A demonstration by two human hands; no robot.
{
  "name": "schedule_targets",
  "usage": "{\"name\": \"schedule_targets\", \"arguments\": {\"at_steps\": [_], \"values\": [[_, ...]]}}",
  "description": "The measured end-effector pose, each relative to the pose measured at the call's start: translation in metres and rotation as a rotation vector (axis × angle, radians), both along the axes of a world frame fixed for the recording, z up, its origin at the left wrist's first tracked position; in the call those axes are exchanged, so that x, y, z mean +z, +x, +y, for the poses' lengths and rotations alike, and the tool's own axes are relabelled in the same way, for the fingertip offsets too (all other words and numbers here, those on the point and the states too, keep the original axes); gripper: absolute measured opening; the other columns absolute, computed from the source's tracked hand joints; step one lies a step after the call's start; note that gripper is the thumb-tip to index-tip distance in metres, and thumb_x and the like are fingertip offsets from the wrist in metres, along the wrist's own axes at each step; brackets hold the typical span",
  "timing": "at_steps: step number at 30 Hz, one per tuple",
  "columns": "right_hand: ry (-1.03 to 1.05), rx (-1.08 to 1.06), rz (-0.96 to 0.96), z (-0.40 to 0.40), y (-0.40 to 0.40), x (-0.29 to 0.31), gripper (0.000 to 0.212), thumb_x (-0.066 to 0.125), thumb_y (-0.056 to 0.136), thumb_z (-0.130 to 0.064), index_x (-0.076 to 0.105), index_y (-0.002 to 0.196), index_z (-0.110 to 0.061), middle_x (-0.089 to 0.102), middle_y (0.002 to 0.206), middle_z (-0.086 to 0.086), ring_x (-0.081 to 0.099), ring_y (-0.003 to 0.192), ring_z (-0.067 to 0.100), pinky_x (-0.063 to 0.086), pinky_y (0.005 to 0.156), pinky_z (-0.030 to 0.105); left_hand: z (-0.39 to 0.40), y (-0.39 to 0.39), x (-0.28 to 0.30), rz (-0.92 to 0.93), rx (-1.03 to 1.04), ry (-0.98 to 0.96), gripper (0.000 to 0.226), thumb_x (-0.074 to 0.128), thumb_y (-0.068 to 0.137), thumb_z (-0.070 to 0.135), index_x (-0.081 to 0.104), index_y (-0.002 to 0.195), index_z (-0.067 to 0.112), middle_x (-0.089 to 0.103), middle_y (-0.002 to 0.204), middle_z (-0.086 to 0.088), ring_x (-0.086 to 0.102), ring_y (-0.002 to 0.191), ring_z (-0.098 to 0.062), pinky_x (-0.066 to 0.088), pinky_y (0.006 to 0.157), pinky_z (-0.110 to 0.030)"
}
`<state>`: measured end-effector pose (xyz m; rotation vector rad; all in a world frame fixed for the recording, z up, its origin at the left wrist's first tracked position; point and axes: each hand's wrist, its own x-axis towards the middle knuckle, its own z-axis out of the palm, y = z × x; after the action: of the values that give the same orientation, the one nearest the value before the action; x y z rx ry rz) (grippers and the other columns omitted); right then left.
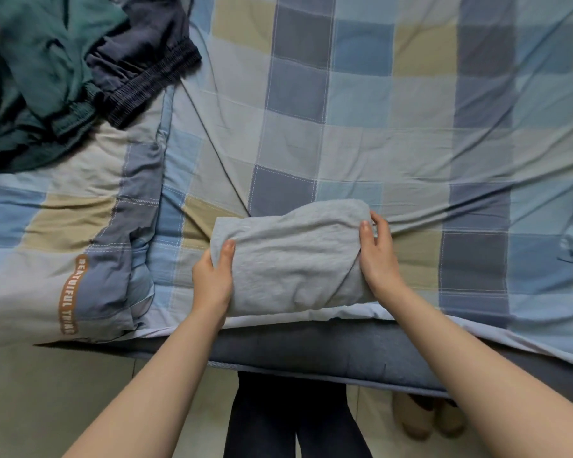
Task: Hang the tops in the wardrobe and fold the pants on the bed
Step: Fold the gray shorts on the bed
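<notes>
A folded pale grey garment (291, 259) lies near the front edge of the bed (411, 110), which has a blue, beige and grey checked cover. My left hand (212, 282) grips its left end, thumb on top and fingers underneath. My right hand (376, 249) grips its right end the same way, thumb over the fold. At the bed's far left lies a heap of unfolded clothes: a dark green garment (37, 74) and dark navy pants (143, 57) with an elastic waistband.
A folded quilt (63, 242) with an orange printed label covers the left part of the bed. The dark mattress edge (311, 352) runs below the hands. My dark-trousered legs (295, 421) and a pair of slippers (427, 418) are on the tiled floor.
</notes>
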<state>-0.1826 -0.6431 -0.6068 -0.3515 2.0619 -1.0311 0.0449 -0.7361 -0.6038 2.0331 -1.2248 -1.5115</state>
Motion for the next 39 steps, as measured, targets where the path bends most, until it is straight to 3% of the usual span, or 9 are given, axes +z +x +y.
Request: {"name": "schedule_targets", "arguments": {"at_steps": [3, 8, 12, 17, 20, 25, 31, 35, 39], "values": [[-0.066, -0.015, 0.094, 0.017, -0.006, 0.064, 0.040, 0.036, 0.103, -0.031, 0.039, 0.140, -0.016, 0.049, 0.133, -0.007, 0.046, 0.118, 0.005, 0.032, 0.092, 0.012, 0.006, -0.011, 0.058, 0.000, -0.017, -0.084, 0.044, 0.054, 0.094, 0.050, 0.067, 0.102, 0.009, 0.071, 0.098, -0.006, 0.066, 0.097, -0.024, 0.053, 0.089, -0.043], [-0.057, -0.018, 0.220, 0.055, -0.006, 0.172, 0.048, 0.035, 0.101, -0.040, 0.032, 0.145, -0.021, 0.046, 0.142, -0.006, 0.045, 0.123, 0.006, 0.034, 0.095, 0.020, 0.018, -0.035, 0.167, 0.028, -0.121, -0.231, 0.034, 0.053, 0.096, 0.045, 0.064, 0.087, 0.014, 0.068, 0.084, -0.001, 0.061, 0.079, -0.013, 0.045, 0.068, -0.026], [-0.021, -0.059, 0.313, 0.080, 0.000, 0.236, 0.053, 0.040, 0.099, -0.041, 0.027, 0.147, -0.022, 0.042, 0.148, -0.004, 0.044, 0.131, 0.017, 0.040, 0.103, 0.038, 0.023, -0.044, 0.232, 0.102, -0.206, -0.264, 0.022, 0.053, 0.096, 0.045, 0.062, 0.082, 0.031, 0.068, 0.087, 0.009, 0.062, 0.083, -0.007, 0.048, 0.073, -0.030], [-0.089, -0.234, 0.320, 0.100, 0.024, 0.295, 0.055, 0.049, 0.097, -0.034, 0.026, 0.146, -0.024, 0.043, 0.135, -0.013, 0.043, 0.117, 0.003, 0.038, 0.091, 0.023, 0.021, -0.040, 0.285, 0.204, -0.310, -0.206, 0.017, 0.053, 0.097, 0.043, 0.062, 0.103, 0.030, 0.067, 0.102, 0.012, 0.062, 0.098, -0.006, 0.049, 0.087, -0.033], [-0.091, -0.304, 0.366, 0.104, 0.047, 0.315, 0.063, 0.057, 0.094, -0.026, 0.024, 0.148, -0.022, 0.040, 0.130, -0.014, 0.041, 0.114, -0.002, 0.037, 0.089, 0.018, 0.020, -0.032, 0.304, 0.260, -0.405, -0.174, 0.011, 0.056, 0.096, 0.038, 0.061, 0.102, 0.030, 0.067, 0.103, 0.008, 0.064, 0.098, -0.011, 0.052, 0.087, -0.035], [-0.076, -0.477, 0.479, 0.124, 0.098, 0.344, 0.059, 0.052, 0.097, -0.027, 0.024, 0.148, -0.022, 0.036, 0.149, -0.002, 0.039, 0.134, 0.014, 0.040, 0.107, 0.035, 0.024, -0.017, 0.339, 0.301, -0.569, -0.214, 0.013, 0.058, 0.094, 0.040, 0.059, 0.098, 0.028, 0.066, 0.098, 0.006, 0.064, 0.093, -0.016, 0.053, 0.081, -0.039], [0.036, -0.668, 0.674, 0.171, 0.146, 0.374, 0.051, 0.052, 0.097, -0.021, 0.035, 0.144, -0.013, 0.044, 0.138, 0.008, 0.039, 0.124, 0.013, 0.020, 0.093, -0.001, 0.053, -0.013, 0.380, 0.350, -0.732, -0.316, 0.038, 0.057, 0.095, 0.038, 0.046, 0.131, 0.029, 0.056, 0.104, 0.015, 0.056, 0.092, -0.002, 0.041, 0.084, -0.032], [0.072, -0.816, 0.706, 0.215, 0.174, 0.381, 0.045, 0.052, 0.096, -0.021, 0.044, 0.140, -0.013, 0.050, 0.134, 0.008, 0.047, 0.123, 0.017, 0.022, 0.094, 0.001, 0.079, -0.016, 0.391, 0.374, -0.931, -0.347, 0.039, 0.053, 0.097, 0.039, 0.047, 0.135, 0.037, 0.062, 0.115, -0.020, 0.059, 0.105, -0.032, 0.042, 0.086, -0.034], [0.113, -0.977, 0.730, 0.269, 0.211, 0.388, 0.043, 0.052, 0.096, -0.018, 0.047, 0.138, -0.014, 0.053, 0.134, 0.006, 0.050, 0.123, 0.019, 0.029, 0.096, 0.010, 0.127, -0.021, 0.401, 0.468, -1.112, -0.331, 0.031, 0.053, 0.099, 0.028, 0.059, 0.130, 0.030, 0.061, 0.127, 0.008, 0.053, 0.113, -0.004, 0.034, 0.091, -0.012]]}}
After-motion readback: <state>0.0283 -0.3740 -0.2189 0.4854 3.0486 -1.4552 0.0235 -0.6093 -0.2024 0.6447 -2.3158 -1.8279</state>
